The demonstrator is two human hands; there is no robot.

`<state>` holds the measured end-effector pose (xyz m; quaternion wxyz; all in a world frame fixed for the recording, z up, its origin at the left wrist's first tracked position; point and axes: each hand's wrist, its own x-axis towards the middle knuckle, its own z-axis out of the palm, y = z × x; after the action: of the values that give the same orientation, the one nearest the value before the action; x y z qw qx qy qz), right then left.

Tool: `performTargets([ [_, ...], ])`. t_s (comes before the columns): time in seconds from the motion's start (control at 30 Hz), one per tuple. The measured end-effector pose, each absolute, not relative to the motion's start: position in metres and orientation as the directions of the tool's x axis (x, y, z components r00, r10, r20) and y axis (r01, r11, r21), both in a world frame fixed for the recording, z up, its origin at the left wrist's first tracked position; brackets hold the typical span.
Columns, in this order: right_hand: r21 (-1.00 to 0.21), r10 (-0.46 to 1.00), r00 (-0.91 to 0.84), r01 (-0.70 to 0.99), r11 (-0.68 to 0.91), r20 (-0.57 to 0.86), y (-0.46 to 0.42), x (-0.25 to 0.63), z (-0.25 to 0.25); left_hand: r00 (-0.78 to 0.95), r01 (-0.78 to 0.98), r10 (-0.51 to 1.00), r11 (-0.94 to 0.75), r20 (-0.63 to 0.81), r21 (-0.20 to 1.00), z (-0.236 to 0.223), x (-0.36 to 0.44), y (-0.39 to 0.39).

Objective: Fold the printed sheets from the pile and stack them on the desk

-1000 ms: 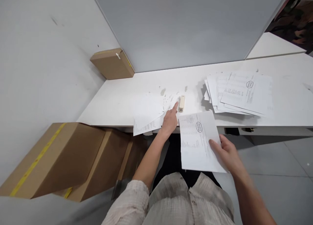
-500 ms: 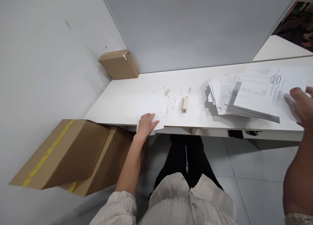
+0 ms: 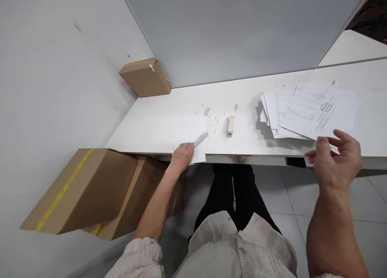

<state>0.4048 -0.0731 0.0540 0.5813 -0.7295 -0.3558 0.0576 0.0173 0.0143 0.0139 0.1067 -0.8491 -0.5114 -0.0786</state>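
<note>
My left hand [image 3: 182,157] is closed on a sheet of paper [image 3: 200,139] at the table's front edge, and the sheet's far end is tilted up. Under that hand lie more white papers [image 3: 198,155], partly hidden and overhanging the edge. My right hand [image 3: 337,159] has its fingers apart and holds nothing. It hovers at the near edge of a loose stack of printed papers [image 3: 305,112]; the top sheet carries a round black stamp. Between the hands, a small cream stapler [image 3: 231,126] lies on the white table [image 3: 151,126].
A cardboard box [image 3: 147,79] stands in the back left corner. Larger boxes with yellow tape [image 3: 78,189] are at the left, below table height. A grey panel [image 3: 242,32] rises behind the table. Paper scraps and marks [image 3: 207,111] dot the tabletop.
My right hand has let go of the printed papers, which now lie on the stack, and has moved left and nearer me. My left hand has raised the end of a sheet.
</note>
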Motion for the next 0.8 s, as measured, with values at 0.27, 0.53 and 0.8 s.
performTargets([
  [0.27,-0.909,0.850,0.455,0.413,0.060,0.263,-0.072,0.335,0.033,0.150,0.900,0.938,-0.260,0.311,0.351,0.013,0.025,0.011],
  [0.53,-0.925,0.987,0.098,0.371,0.082,0.126,-0.077,0.267,0.006,-0.121,0.704,0.977,-0.040,0.176,0.709,0.025,0.030,0.007],
  [0.8,-0.987,0.980,-0.120,-0.003,-0.163,-0.161,-0.074,0.251,0.003,-0.144,0.702,0.857,-0.264,0.495,0.661,0.030,0.033,-0.030],
])
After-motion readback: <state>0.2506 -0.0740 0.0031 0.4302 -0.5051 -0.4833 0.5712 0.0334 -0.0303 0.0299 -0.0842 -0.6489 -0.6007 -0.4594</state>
